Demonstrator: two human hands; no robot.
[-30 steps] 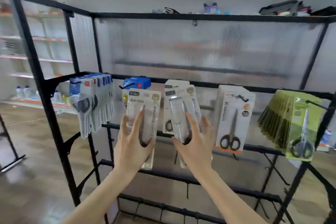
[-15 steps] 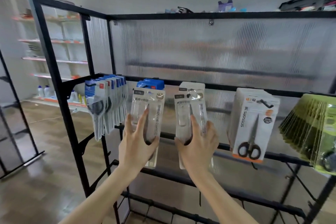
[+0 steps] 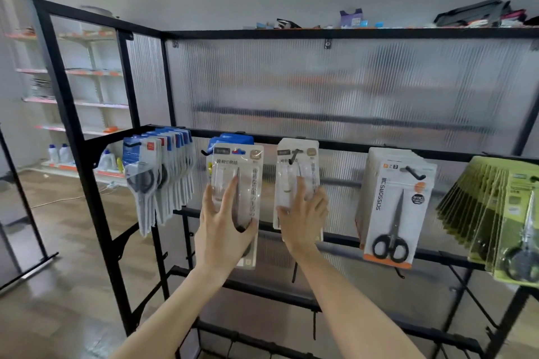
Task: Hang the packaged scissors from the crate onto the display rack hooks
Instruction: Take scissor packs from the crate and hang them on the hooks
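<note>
My left hand point(image 3: 221, 230) holds a clear packaged scissors point(image 3: 242, 166) upright against the display rack point(image 3: 335, 144), in front of a hook with blue packs point(image 3: 233, 138). That hook's black tip point(image 3: 204, 152) shows just left of the pack. A second, matching pack point(image 3: 297, 154) hangs with a hook through its top hole. My right hand point(image 3: 303, 213) lies on its front with straight fingers. No crate is in view.
Other packs hang along the same bar: blue-white ones point(image 3: 157, 172) at the left, white "SCISSORS" packs point(image 3: 393, 204) and green ones point(image 3: 495, 213) at the right. Lower bars point(image 3: 262, 288) carry bare hooks. Shop shelves point(image 3: 73, 102) stand far left.
Both hands rose with their packs toward the bar. The right pack, held free before, now hangs on its hook, and my right fingers have straightened against it.
</note>
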